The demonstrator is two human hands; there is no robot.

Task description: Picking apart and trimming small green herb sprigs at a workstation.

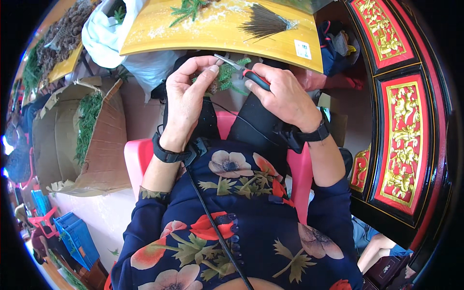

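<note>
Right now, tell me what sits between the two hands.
In the head view, a green evergreen sprig lies between the left hand and the right hand, with the tip of the red-handled cutters reaching into it.

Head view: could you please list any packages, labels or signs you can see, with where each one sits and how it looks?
Label: small white rectangular sticker at the right end of the yellow tray.
Cardboard box: brown, open and torn, on the floor at left, holding green sprigs.
White plastic bag: top left, beside the tray.
</note>
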